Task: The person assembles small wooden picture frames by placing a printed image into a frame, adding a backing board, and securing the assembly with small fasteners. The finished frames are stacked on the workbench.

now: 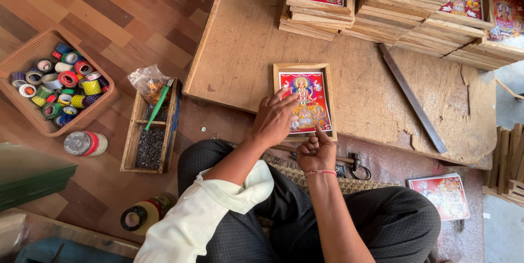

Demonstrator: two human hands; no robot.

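Two hands at near edge of bench (245, 39), on one framed print (304, 101): left hand (274, 119) flat, fingers spread, pressing print's lower left; right hand (316, 152) curled loosely, thumb touching frame's bottom edge, clamped on nothing visible. Behind print, stacks of frames (382, 1); to its right, metal strip (413, 98) lying slantwise; under the hands, hammer (349, 160) on floor, loose print (439, 196) farther right. Left of bench, nail box (151, 132) with green tool, basket (33, 55) of tape rolls, tin (85, 144), one tape roll (136, 216).
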